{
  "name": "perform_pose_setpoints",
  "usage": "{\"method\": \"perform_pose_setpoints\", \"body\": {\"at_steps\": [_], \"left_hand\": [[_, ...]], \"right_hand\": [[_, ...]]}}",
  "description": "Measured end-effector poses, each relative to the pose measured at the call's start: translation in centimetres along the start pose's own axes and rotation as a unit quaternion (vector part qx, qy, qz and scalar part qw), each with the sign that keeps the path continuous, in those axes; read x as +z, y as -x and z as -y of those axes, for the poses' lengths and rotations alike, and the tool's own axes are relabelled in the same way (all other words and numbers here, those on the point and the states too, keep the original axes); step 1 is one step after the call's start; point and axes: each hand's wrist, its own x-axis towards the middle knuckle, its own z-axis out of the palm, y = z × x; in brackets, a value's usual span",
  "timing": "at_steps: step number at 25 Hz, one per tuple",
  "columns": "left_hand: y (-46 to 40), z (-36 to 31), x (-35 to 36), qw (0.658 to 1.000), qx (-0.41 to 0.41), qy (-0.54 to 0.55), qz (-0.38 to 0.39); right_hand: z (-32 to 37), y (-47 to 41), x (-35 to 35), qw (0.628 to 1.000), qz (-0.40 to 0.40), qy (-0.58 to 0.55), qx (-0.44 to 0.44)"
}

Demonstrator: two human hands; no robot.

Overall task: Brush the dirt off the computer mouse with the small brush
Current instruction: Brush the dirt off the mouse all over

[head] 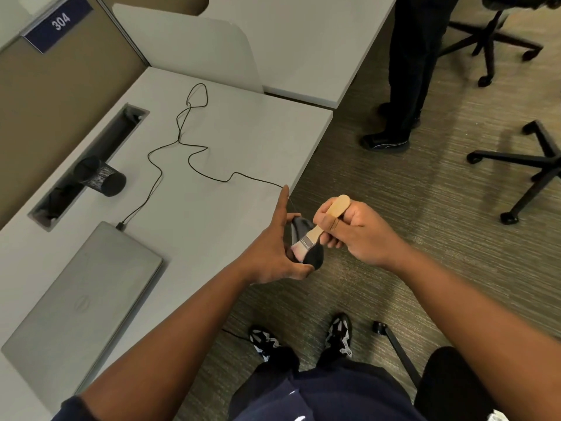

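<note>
— While my left hand (274,253) cups the black plastic computer mouse (306,244) off the desk edge, what's my right hand (349,229) doing?

— I pinch the small wooden-handled brush (318,229), bristles on the shell. It seems light and slick; I hold its sides.

— Obstacles?

— Its thin black cable (188,153) trails across the grey desk (243,141), beyond the closed silver laptop (82,299).

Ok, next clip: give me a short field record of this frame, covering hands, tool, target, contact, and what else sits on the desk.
left hand: holds the computer mouse off the desk edge, above the floor
right hand: grips the small brush by its wooden handle
contact: bristles on the mouse
mouse cable: trails across the desk to the closed laptop
also on desk: black mesh cup, lying on its side
</note>
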Motion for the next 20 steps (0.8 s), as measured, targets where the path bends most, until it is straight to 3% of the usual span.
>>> {"method": "perform_pose_setpoints", "body": {"at_steps": [6, 9, 13, 20], "left_hand": [[0.3, 1.0, 0.2, 1.000, 0.002, 0.019, 0.003], [0.3, 1.0, 0.0, 1.000, 0.001, 0.019, 0.017], [-0.1, 0.5, 0.0, 1.000, 0.011, -0.009, 0.021], [0.2, -0.1, 0.0, 0.999, 0.021, 0.005, 0.039]], "right_hand": [[-1.0, -0.3, -1.2, 0.986, -0.121, 0.108, -0.026], [-0.3, -0.3, -1.0, 0.993, -0.085, 0.071, -0.043], [0.3, -1.2, -0.2, 1.000, -0.007, 0.010, 0.018], [0.0, -1.8, -0.9, 0.995, -0.087, -0.021, 0.049]]}}
